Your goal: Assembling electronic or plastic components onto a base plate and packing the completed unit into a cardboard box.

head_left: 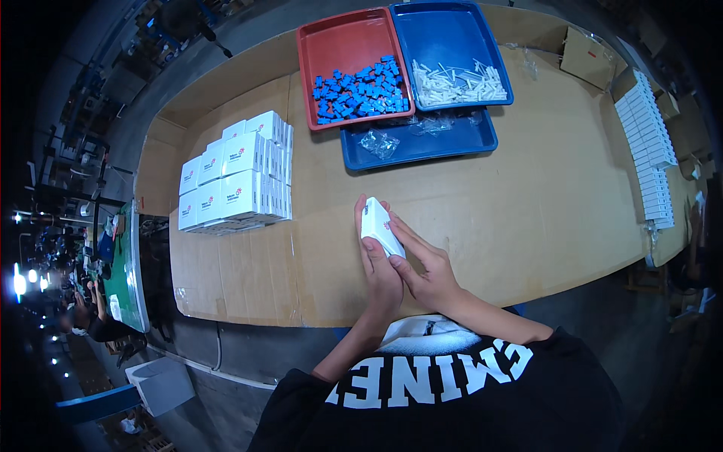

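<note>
A small white box [378, 224] with a little red mark is held up between my two hands over the cardboard-covered table. My left hand [382, 280] grips it along the left side, thumb across the lower edge. My right hand [431, 271] closes on its right side, fingers along the upper right edge and thumb near the bottom corner. The box is tilted, and its underside is hidden.
Stacked white boxes [239, 192] stand on the left. At the back, a red tray [343, 41] holds blue pieces, a blue tray [444, 30] white pieces; a lower blue tray [422, 151] holds clear plastic bags. White boxes [646, 147] line the right edge.
</note>
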`<state>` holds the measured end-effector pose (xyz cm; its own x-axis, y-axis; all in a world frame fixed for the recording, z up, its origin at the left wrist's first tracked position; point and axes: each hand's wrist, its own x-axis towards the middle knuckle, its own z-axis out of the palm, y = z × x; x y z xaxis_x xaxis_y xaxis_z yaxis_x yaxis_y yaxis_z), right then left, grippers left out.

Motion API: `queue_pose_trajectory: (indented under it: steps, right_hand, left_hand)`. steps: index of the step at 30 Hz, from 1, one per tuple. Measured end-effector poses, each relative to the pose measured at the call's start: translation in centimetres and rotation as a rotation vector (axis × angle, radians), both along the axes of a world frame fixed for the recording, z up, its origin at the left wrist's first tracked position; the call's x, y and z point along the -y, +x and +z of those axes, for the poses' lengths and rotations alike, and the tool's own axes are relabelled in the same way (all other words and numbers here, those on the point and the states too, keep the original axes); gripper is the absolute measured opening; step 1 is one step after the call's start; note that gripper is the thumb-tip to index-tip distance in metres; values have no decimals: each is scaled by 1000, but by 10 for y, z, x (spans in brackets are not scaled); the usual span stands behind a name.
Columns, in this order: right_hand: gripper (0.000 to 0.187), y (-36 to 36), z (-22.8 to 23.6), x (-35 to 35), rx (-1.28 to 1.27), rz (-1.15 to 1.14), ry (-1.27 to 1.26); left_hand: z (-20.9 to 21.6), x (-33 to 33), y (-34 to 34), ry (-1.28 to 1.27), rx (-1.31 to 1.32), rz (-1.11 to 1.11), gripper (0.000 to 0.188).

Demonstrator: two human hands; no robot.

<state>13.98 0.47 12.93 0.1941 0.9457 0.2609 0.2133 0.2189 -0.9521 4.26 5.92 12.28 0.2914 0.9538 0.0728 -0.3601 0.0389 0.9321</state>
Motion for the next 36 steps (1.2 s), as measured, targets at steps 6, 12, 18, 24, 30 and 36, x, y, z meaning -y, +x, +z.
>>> queue_pose_trajectory:
  steps: [6, 12, 18, 24, 30, 36]
  right_hand:
    - [52, -4, -4, 2, 46, 15, 86]
    - [50, -6, -5, 3, 71, -9, 116]
    - [49, -10, -5, 4, 57, -27, 104]
    - [48, -11, -11, 4, -3, -26, 76]
    - [49, -17, -13, 4, -97, 15, 46]
    - [49, -3, -4, -8, -558, 75, -163]
  left_hand:
    - [-1, 3, -1, 33, 49, 18, 87]
    - [-1, 4, 0, 40, 55, 24, 87]
    - [1, 6, 1, 19, 67, 37, 85]
    - [-11, 9, 3, -21, 65, 67, 87]
    - [-4, 7, 2, 17, 65, 69, 90]
    - [-13, 1, -9, 226, -96, -8, 85]
